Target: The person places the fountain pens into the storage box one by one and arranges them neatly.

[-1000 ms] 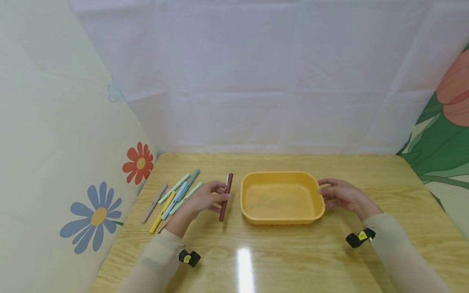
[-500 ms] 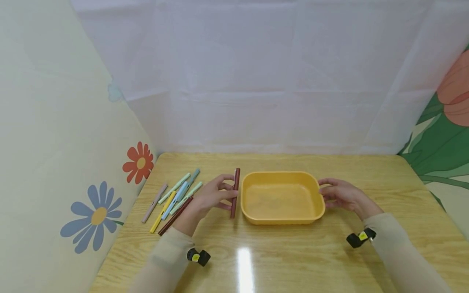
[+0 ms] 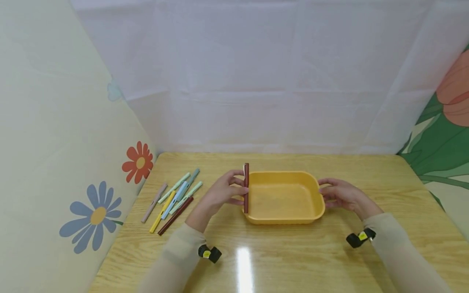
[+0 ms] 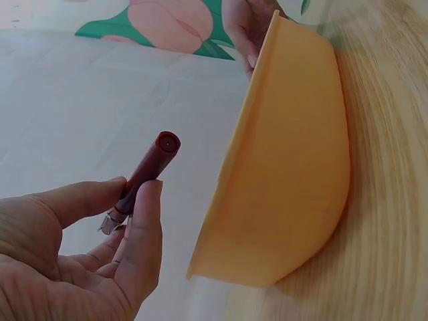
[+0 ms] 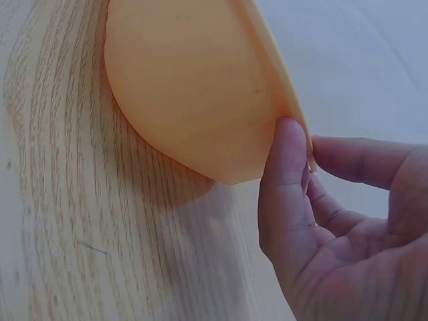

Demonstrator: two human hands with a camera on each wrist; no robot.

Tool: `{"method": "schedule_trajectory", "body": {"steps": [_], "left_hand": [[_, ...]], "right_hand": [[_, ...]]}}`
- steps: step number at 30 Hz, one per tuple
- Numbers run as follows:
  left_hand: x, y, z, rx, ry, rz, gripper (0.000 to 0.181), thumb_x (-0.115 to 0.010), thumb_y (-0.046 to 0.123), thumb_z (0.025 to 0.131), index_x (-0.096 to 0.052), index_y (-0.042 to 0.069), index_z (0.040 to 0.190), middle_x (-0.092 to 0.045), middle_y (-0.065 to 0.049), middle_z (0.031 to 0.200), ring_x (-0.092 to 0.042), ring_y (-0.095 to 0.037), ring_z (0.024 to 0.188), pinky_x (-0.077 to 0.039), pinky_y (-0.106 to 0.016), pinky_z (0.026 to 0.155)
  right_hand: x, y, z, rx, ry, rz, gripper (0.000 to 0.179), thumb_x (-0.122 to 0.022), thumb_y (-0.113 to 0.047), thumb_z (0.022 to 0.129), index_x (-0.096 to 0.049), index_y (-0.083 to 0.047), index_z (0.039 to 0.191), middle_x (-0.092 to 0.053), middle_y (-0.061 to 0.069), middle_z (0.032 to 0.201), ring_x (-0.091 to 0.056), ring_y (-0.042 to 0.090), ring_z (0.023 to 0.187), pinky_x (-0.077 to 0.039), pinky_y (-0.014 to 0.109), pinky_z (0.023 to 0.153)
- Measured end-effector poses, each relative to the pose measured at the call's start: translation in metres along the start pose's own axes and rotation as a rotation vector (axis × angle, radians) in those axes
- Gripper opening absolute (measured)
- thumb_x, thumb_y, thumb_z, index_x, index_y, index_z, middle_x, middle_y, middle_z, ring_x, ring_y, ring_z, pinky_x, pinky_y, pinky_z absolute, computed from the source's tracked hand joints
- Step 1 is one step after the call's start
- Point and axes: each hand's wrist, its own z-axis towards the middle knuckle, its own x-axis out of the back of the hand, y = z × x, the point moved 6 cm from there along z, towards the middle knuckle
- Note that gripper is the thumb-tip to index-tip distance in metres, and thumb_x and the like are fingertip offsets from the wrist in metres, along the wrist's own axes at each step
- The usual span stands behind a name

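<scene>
Table [image 3: 300, 252]: light wood grain, far corners rounded; streak of glare [image 3: 244, 268] toward the near side.
Mark [image 5: 93, 248]: short, thin, dark, on the tabletop; nature unclear.
Sheet [image 3: 234, 81]: white, creased, along the table's far edge.
Left wall [image 3: 44, 122]: pale; blue flower [image 3: 98, 215] below red flower [image 3: 141, 162], both yellow-centred.
Right wall [image 3: 452, 203]: pink flower [image 3: 456, 97] above green leaves [image 3: 445, 146].

sleeves [image 3: 178, 249]: pale beige, wrist-length | wrist cameras [image 3: 215, 254]: black, blocky | labels [image 3: 207, 254]: yellow | hands [image 3: 222, 191]: bare
</scene>
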Motion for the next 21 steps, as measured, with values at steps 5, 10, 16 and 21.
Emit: {"method": "schedule_trajectory", "body": {"steps": [5, 10, 16, 21], "left_hand": [[-0.010, 0.005, 0.004, -0.013, -0.019, 0.011, 0.059, -0.068, 0.000, 0.094, -0.042, 0.006, 0.147, -0.056, -0.017, 0.117, -0.067, -0.023, 0.087, -0.063, -0.043, 0.074], [-0.021, 0.005, 0.011, -0.012, -0.024, -0.002, 0.060, -0.068, -0.002, 0.094, -0.042, 0.008, 0.148, -0.059, -0.020, 0.116, -0.067, -0.024, 0.088, -0.063, -0.043, 0.075], [-0.032, 0.005, 0.019, -0.010, -0.027, -0.033, 0.059, -0.067, -0.001, 0.094, -0.045, 0.011, 0.147, -0.063, -0.022, 0.116, -0.068, -0.024, 0.090, -0.063, -0.043, 0.075], [-0.043, 0.004, 0.025, -0.009, -0.032, -0.053, 0.056, -0.068, -0.001, 0.094, -0.047, 0.011, 0.145, -0.060, -0.017, 0.111, -0.067, -0.024, 0.088, -0.063, -0.043, 0.075]], "right_hand": [[0.000, 0.000, -0.001, 0.008, -0.017, 0.015, 0.036, -0.058, -0.009, 0.100, -0.047, -0.003, 0.134, -0.070, 0.000, 0.089, -0.068, 0.012, 0.081, -0.061, 0.028, 0.069], [-0.001, 0.000, -0.001, 0.013, -0.024, 0.022, 0.040, -0.058, -0.009, 0.100, -0.044, 0.000, 0.136, -0.069, 0.000, 0.090, -0.067, 0.012, 0.083, -0.061, 0.029, 0.070], [0.000, 0.000, -0.001, 0.010, -0.012, 0.018, 0.039, -0.057, -0.008, 0.100, -0.044, 0.000, 0.136, -0.070, -0.001, 0.091, -0.068, 0.012, 0.083, -0.061, 0.029, 0.071], [-0.001, 0.000, -0.001, 0.015, -0.014, 0.011, 0.042, -0.058, -0.009, 0.101, -0.043, 0.001, 0.138, -0.071, -0.001, 0.091, -0.068, 0.012, 0.082, -0.061, 0.029, 0.071]]}}
